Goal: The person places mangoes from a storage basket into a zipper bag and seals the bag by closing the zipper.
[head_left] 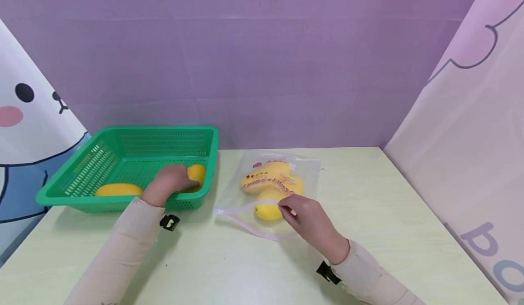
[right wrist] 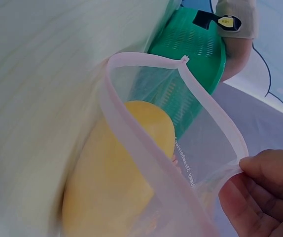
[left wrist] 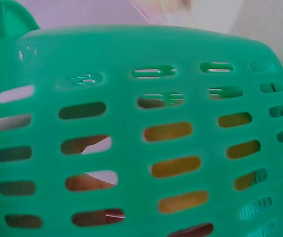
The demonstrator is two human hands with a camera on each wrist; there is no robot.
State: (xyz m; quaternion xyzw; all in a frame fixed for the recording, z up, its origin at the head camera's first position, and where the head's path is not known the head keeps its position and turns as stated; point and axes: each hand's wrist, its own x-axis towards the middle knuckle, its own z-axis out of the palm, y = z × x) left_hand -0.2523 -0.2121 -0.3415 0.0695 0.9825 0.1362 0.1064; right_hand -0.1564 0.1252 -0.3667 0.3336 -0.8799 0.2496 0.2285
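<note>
My left hand (head_left: 173,180) reaches over the near wall of a green slotted basket (head_left: 163,145) and grips a yellow mango-like fruit (head_left: 197,172) at its right end. Through the slots, the left wrist view shows parts of that fruit (left wrist: 179,201); the basket wall hides most of the hand. My right hand (head_left: 307,218) pinches the pink zip edge of a clear printed zip bag (head_left: 233,182), its mouth held apart. Inside lie several yellow fruits, among them a long mango-like one (head_left: 262,177) and a rounder lemon-like one (head_left: 268,210). The right wrist view looks into the mouth, past a smooth yellow fruit (right wrist: 107,187).
Another yellow fruit (head_left: 118,189) lies in the basket's near left part. Basket and bag stand side by side on a pale wooden table (head_left: 245,273). A purple cloth wall (head_left: 262,68) rises behind it, with printed panels at both sides.
</note>
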